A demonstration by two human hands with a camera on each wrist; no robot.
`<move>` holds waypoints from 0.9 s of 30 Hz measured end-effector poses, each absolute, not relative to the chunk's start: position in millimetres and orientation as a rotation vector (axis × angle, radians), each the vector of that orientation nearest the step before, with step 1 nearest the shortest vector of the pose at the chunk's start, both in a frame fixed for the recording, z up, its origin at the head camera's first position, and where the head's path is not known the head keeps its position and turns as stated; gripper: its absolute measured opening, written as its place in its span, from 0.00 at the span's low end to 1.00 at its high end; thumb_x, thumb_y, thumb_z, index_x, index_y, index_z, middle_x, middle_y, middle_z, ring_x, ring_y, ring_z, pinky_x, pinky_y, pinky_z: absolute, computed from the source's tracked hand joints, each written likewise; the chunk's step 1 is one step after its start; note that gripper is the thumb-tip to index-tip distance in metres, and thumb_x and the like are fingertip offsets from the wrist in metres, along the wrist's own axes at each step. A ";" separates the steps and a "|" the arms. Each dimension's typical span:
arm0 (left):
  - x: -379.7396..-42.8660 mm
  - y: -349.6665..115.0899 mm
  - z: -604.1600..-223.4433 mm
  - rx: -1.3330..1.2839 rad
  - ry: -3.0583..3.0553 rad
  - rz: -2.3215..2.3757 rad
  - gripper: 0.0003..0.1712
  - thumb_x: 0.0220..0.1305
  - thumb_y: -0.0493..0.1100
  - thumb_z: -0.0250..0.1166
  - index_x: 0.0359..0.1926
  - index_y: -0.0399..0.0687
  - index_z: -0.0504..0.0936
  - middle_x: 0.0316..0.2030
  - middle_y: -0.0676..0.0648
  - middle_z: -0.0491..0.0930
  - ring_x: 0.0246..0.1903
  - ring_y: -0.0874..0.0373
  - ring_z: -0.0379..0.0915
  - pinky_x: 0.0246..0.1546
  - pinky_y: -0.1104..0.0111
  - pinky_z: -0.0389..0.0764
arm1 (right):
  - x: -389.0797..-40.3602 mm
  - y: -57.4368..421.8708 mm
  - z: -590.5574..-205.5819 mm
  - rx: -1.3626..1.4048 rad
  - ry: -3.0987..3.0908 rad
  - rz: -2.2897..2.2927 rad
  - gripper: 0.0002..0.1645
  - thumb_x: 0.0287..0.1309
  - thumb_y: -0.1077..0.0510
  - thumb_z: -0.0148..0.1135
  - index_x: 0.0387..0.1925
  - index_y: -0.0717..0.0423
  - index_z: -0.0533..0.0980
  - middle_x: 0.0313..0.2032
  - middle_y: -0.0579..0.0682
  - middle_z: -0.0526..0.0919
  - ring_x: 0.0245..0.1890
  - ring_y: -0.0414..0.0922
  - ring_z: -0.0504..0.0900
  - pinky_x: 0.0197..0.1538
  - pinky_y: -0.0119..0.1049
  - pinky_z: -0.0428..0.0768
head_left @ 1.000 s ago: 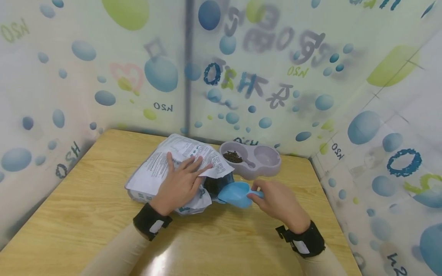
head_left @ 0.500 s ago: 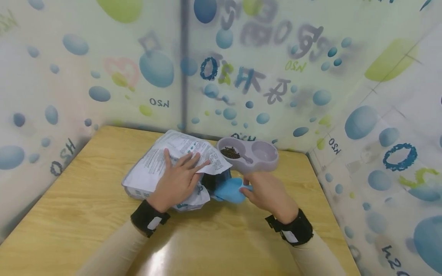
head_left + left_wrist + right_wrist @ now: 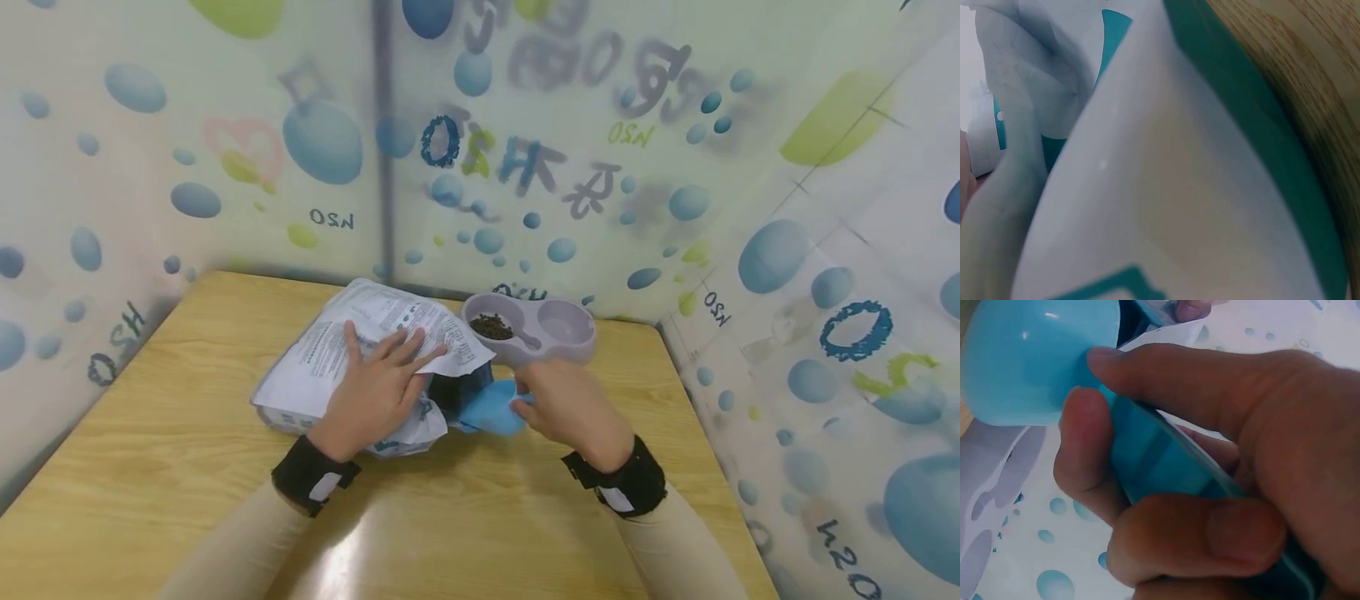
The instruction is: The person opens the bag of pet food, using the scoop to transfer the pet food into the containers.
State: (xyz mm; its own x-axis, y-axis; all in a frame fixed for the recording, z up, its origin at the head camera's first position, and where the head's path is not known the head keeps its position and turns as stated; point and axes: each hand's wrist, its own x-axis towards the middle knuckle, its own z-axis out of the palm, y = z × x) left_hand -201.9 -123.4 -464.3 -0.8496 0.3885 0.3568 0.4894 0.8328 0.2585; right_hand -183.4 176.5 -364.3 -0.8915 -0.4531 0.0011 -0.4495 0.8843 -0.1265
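A white printed bag (image 3: pixel 307 358) lies on its side, its dark open mouth facing right. My left hand (image 3: pixel 371 404) rests on top of it near the mouth, fingers spread and fairly straight; its thumb is partly hidden. In the left wrist view, the white and green bag (image 3: pixel 1166 169) fills most of the picture. My right hand (image 3: pixel 573 408) grips the handle of a light blue scoop (image 3: pixel 491 408), whose front end is at the bag's mouth. The right wrist view shows thumb and fingers curled around the handle, with the scoop's rounded bowl (image 3: pixel 1035 362) beyond. The scoop's contents are hidden.
Behind the scoop stands a grey-purple double pet bowl (image 3: pixel 531 340); brown kibble (image 3: pixel 491 326) lies in its left compartment. The wooden table (image 3: pixel 450 533) meets patterned walls at the back and right.
My right hand has moved the scoop left, farther into the bag's mouth, and turned over more. My left hand stays on the bag. The head view has shifted slightly.
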 end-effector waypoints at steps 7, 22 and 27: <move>-202.1 -121.6 -464.7 -0.677 -2.710 -0.476 0.29 0.94 0.53 0.47 0.85 0.66 0.79 0.86 0.40 0.74 0.87 0.35 0.69 0.82 0.10 0.30 | -182.2 171.2 -368.7 -0.746 3.028 -0.167 0.16 0.71 0.54 0.83 0.30 0.49 0.84 0.25 0.42 0.78 0.25 0.43 0.75 0.28 0.36 0.70; -202.4 -122.7 -467.1 -0.678 -2.721 -0.482 0.29 0.94 0.53 0.49 0.86 0.65 0.79 0.86 0.39 0.73 0.88 0.33 0.67 0.82 0.11 0.29 | -180.8 164.1 -386.7 -0.676 3.058 -0.225 0.10 0.73 0.51 0.83 0.38 0.51 0.90 0.34 0.47 0.89 0.30 0.45 0.81 0.29 0.39 0.80; -203.6 -121.8 -467.8 -0.683 -2.726 -0.496 0.30 0.93 0.54 0.48 0.86 0.66 0.78 0.86 0.39 0.73 0.88 0.33 0.67 0.82 0.11 0.27 | -180.0 168.7 -395.8 -0.703 3.086 -0.317 0.11 0.71 0.52 0.84 0.42 0.54 0.91 0.37 0.48 0.92 0.31 0.44 0.82 0.31 0.39 0.82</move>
